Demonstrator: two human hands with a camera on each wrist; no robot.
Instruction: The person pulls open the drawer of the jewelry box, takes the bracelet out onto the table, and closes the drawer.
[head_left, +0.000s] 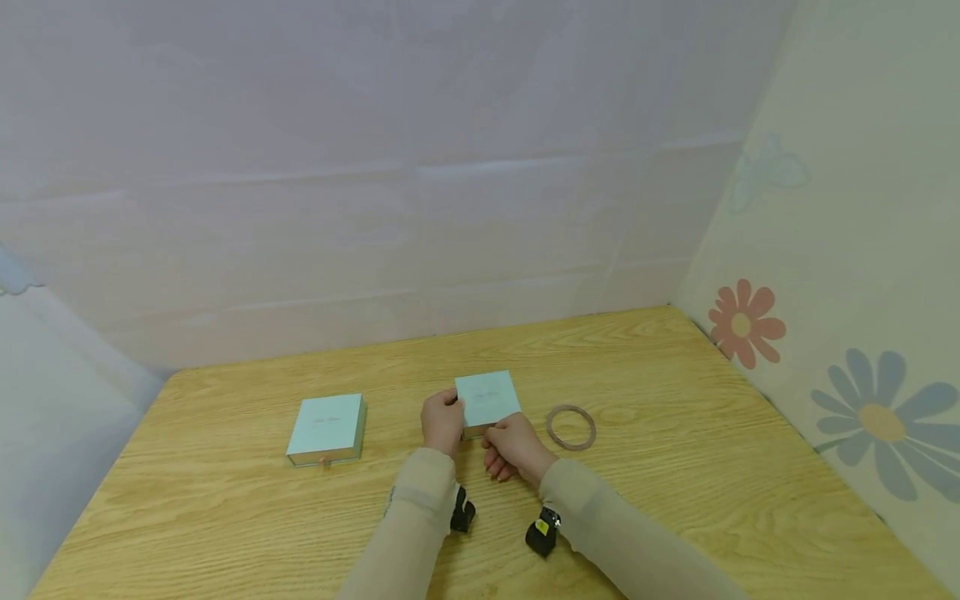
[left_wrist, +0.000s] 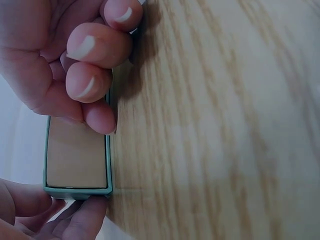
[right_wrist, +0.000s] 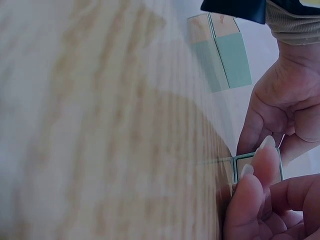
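Left grip (head_left: 443, 422) clasps the held box (head_left: 489, 397) at its left side; right grip (head_left: 516, 447), fingers curled, meets its front face (left_wrist: 76, 155), hold indeterminable.

Wood tbl (head_left: 187, 500) w/ | L mint box (head_left: 327, 425) | ctr mint box (head_left: 486, 393) | R ring (head_left: 576, 447)

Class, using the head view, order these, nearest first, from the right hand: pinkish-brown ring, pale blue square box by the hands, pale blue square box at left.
1. Box by the hands: at the right hand.
2. Ring: right of that hand.
3. Box at left: past the left hand.
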